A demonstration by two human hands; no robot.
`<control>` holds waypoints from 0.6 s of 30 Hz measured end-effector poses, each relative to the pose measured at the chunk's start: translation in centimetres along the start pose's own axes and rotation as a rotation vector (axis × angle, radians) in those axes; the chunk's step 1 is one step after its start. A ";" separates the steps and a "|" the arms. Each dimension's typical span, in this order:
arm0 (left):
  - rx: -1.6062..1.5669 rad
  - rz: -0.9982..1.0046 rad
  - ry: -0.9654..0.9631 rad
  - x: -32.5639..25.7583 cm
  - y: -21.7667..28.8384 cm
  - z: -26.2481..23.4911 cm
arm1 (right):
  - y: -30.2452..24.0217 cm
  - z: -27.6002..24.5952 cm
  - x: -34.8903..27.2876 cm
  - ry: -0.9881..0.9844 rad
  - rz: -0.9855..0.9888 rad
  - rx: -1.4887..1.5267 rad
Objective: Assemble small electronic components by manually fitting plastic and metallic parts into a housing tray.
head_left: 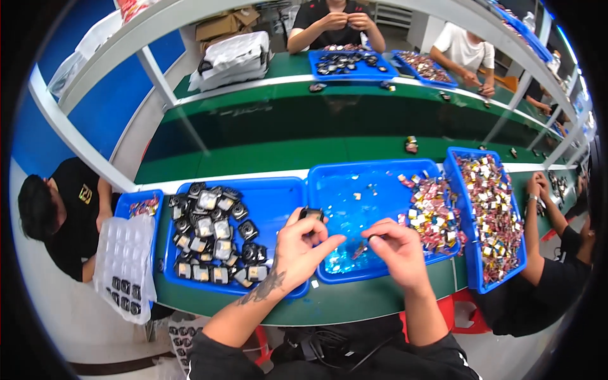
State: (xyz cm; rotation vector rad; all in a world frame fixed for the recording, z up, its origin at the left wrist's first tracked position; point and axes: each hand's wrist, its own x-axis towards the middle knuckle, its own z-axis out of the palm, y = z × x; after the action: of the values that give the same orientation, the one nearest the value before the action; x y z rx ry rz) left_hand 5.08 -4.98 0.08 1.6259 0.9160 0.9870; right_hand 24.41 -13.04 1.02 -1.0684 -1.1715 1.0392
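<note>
My left hand (pixel 299 246) is closed round a small black housing (pixel 312 215), which shows between its thumb side and curled fingers. It hovers between two blue trays. My right hand (pixel 400 253) pinches a small dark piece (pixel 372 237) at its fingertips, above the middle blue tray (pixel 370 168). Just below those fingertips is a small reddish part (pixel 360 251); whether it hangs from the dark piece I cannot tell. Many small pink, white and yellow parts (pixel 432 212) are heaped on that tray's right side. Black housings (pixel 221 229) fill much of the left blue tray (pixel 278 185).
A narrow blue bin (pixel 453 166) of similar small parts stands at the right. White moulded trays (pixel 126 250) lie at the left. Beyond a green conveyor (pixel 253 156), people work at more blue trays (pixel 351 75). Metal frame posts (pixel 79 136) cross the view; other workers sit on both sides.
</note>
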 end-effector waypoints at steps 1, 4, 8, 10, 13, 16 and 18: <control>-0.017 -0.016 0.035 -0.2 0.0 -0.2 | 0.5 0.0 0.0 -0.007 0.039 0.037; 0.040 -0.031 0.033 -0.7 -0.2 -0.5 | 1.0 0.4 0.0 -0.023 0.044 0.095; -0.049 -0.016 -0.002 -0.6 0.2 -0.3 | 1.8 0.4 -0.7 0.049 0.096 0.147; -0.116 -0.014 -0.082 -0.5 0.2 -0.4 | 1.8 0.4 -1.2 0.084 0.084 0.151; -0.163 0.001 0.041 -1.5 -0.5 0.3 | 1.7 0.9 -0.9 -0.032 0.056 -0.015; 0.320 0.007 -0.046 -1.8 1.5 -1.1 | 2.0 1.0 -0.2 -0.122 -0.084 -0.089; 0.383 0.150 -0.045 -1.7 1.1 -0.3 | 1.7 0.9 -1.0 -0.069 -0.015 -0.050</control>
State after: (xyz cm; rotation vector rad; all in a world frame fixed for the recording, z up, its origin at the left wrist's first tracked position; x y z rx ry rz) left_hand 4.29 -6.66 0.92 2.0546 1.0080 0.9099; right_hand 23.35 -13.67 -0.79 -1.0684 -1.2651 1.0469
